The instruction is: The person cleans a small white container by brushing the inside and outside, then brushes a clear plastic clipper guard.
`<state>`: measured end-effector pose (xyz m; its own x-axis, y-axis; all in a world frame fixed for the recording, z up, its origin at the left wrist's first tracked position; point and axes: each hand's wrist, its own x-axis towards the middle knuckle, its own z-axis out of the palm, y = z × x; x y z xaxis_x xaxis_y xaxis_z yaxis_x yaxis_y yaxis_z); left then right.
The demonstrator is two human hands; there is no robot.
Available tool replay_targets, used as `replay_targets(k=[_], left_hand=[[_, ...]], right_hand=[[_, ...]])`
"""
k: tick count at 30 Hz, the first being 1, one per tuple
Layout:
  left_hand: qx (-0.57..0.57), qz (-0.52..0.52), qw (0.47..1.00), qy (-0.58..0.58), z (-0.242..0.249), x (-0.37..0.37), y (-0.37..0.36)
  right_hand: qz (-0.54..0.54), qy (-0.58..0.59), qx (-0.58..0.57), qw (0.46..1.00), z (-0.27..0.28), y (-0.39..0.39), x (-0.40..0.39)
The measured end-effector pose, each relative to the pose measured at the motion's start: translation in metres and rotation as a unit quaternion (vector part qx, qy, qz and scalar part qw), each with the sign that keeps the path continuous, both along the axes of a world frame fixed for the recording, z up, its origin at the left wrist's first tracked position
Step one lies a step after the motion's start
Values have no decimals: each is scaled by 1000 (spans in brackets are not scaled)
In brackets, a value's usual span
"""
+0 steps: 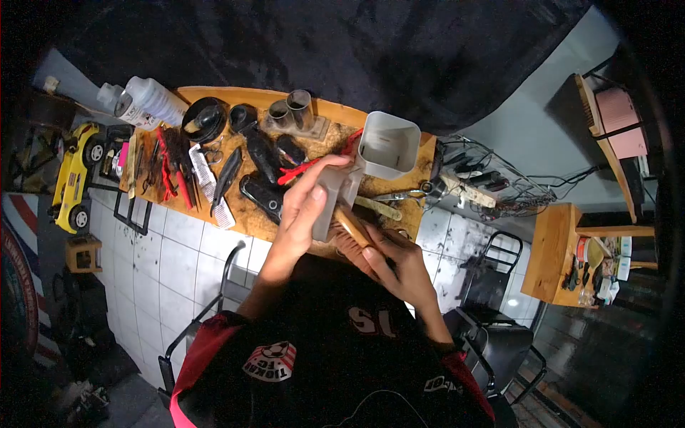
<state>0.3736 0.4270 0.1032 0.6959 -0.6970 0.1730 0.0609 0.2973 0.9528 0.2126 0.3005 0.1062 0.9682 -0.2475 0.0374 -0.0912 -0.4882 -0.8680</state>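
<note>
My left hand (303, 210) is wrapped around a translucent plastic container (325, 207), fingers over its far side and thumb along the near one. The container is tilted above the front of the wooden table. In my right hand (405, 267) is a brush with a wooden back (352, 225) and brown bristles (351, 250). The brush's far end reaches right to the container's side, and the bristles face down and left. Just beyond my hands, a whitish square tub (389, 144) stands open. Scissors (399, 195) lie to the right of the container.
Hair clippers (262, 198), a white comb (207, 178), red-handled tools (178, 182) and a round black bowl (204, 120) crowd the table (242, 222). Bottles (153, 103) stand far left, beside a yellow toy car (77, 177). Tangled cables (514, 182) hang at right; black chairs (492, 342) flank me.
</note>
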Motion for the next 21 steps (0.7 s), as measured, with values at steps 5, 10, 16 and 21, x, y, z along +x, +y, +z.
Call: replay_targets(k=[5, 10, 16, 21], left_hand=[[-6, 36, 999, -23, -9, -4, 0], [-7, 64, 994, -84, -9, -7, -2], [-9, 62, 998, -15, -17, -5, -1], [-88, 9, 991, -99, -18, -16, -11]], right_hand=[[-36, 7, 55, 998, -2, -7, -2], [-59, -47, -31, 997, -2, 8, 8], [-101, 17, 167, 981, -7, 0, 2], [-166, -72, 143, 973, -3, 6, 24]])
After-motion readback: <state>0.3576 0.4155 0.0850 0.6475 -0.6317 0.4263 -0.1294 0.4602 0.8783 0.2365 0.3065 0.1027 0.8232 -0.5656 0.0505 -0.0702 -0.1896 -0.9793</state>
